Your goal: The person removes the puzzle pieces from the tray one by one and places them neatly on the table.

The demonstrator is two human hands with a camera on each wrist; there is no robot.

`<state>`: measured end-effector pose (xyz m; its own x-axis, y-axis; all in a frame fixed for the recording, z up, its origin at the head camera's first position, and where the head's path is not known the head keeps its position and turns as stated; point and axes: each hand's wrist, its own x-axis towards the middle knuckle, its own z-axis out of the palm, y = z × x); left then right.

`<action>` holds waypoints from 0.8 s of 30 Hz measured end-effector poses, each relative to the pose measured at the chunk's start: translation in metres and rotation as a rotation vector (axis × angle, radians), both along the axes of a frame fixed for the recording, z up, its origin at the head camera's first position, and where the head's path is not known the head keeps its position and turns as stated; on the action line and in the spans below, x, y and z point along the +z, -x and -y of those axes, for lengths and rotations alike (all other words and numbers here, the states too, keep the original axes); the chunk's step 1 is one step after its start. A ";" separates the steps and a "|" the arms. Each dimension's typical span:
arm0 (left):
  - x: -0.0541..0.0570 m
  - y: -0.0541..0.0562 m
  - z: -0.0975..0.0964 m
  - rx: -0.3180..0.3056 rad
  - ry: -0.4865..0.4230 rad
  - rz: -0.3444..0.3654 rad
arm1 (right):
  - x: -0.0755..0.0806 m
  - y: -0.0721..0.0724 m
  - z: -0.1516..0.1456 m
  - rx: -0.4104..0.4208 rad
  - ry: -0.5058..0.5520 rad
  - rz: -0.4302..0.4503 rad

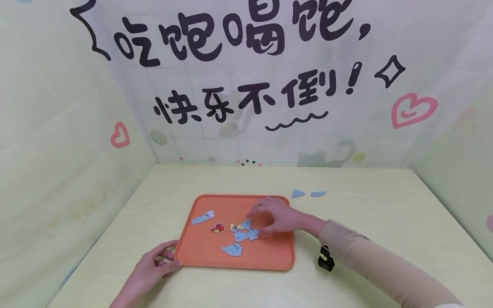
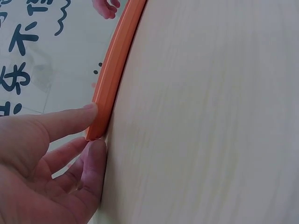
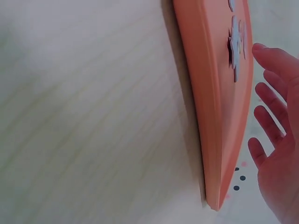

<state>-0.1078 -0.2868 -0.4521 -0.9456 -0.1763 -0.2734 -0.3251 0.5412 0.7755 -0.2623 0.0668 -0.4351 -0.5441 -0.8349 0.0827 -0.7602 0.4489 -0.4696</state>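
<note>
Head view: on the pale table (image 1: 369, 205) lies the orange tray (image 1: 265, 256), its near left corner gripped by my left hand (image 1: 155, 262); my right hand (image 1: 280, 216), fingers loosely spread and holding nothing, hovers over it near flat blue pieces (image 1: 241, 236).

pieces (image 1: 233, 250) on tray (image 1: 265, 259) | tray on table (image 1: 369, 201) | scraps (image 1: 298, 193) off tray's rear-right corner

A plain beige, close-fitting sleeve (image 1: 389, 263) with a lightly creased cuff (image 1: 327, 229) stops short of the bare right hand (image 1: 281, 216), whitish fabric (image 1: 448, 305) showing at its near end, while the left hand (image 1: 155, 263) and left forearm (image 1: 131, 288) are bare.
</note>
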 end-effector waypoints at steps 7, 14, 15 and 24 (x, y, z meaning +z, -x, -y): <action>-0.001 0.003 -0.001 -0.017 0.002 -0.007 | -0.006 -0.004 0.001 -0.009 -0.074 -0.001; 0.000 0.001 -0.001 -0.012 0.008 0.001 | -0.011 -0.009 0.006 -0.002 -0.080 -0.031; 0.000 0.001 -0.001 -0.012 0.007 0.001 | -0.010 -0.010 0.007 -0.007 -0.079 -0.021; 0.002 0.000 0.000 -0.005 0.015 0.003 | -0.011 -0.014 0.010 -0.040 -0.080 0.019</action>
